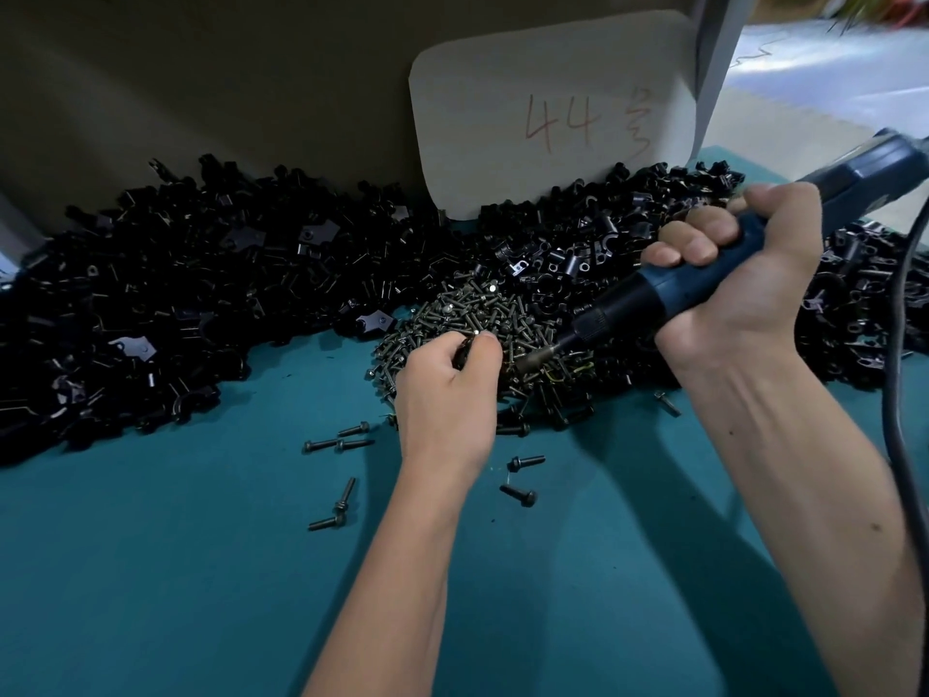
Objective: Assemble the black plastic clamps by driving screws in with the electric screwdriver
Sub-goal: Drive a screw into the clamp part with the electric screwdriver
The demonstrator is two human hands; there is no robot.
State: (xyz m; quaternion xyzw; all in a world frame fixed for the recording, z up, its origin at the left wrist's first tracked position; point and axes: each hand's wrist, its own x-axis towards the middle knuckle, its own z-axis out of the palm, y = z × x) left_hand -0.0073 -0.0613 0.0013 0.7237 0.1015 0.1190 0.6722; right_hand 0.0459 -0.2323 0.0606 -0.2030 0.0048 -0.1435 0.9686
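My right hand (729, 284) grips the blue electric screwdriver (668, 289), which slants down to the left with its bit tip at the screw pile. My left hand (447, 389) sits at the near edge of that pile of dark screws (482, 314) and pinches a small black clamp piece (465, 350) between thumb and fingers, close to the bit tip. Most of that piece is hidden by my fingers. A large heap of black plastic clamp parts (191, 304) fills the left and back of the teal table, and more clamp parts (593, 244) lie behind the screws.
Loose screws (342, 440) lie scattered on the teal table mat (201, 570) near my left wrist. A cardboard card marked "44" (553, 113) leans against the brown back wall. The screwdriver's black cable (900, 394) hangs down at the right edge.
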